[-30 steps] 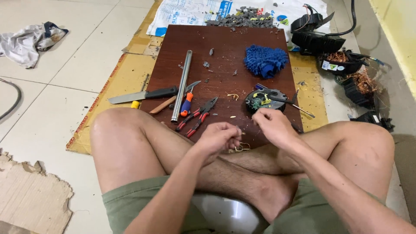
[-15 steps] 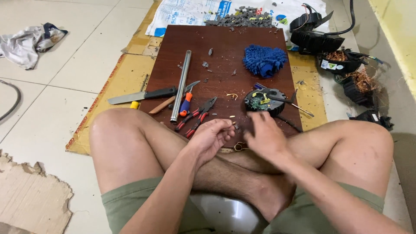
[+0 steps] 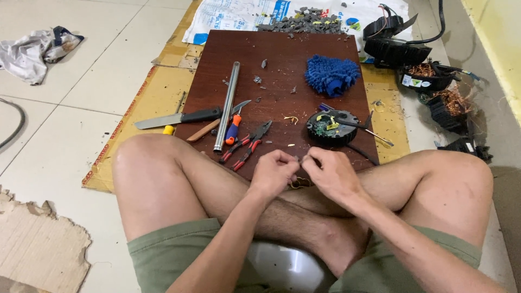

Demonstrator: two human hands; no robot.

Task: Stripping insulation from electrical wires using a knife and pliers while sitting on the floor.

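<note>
In the head view, the left hand [image 3: 274, 174] and right hand [image 3: 330, 172] were brought together over the crossed legs, fingertips pinched on something too small to be made out. A curl of copper wire [image 3: 297, 184] was partly hidden beneath them, at the near edge of the brown board [image 3: 282, 81]. Just beyond lay a round black part [image 3: 330, 127] and red-handled pliers [image 3: 247, 146]. Bare board was left open between the metal tube [image 3: 227, 106] and the blue mop head [image 3: 331, 75].

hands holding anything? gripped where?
Left hand and right hand pinch something tiny between their fingertips; too small to identify. Copper wire lies just beneath.
</note>
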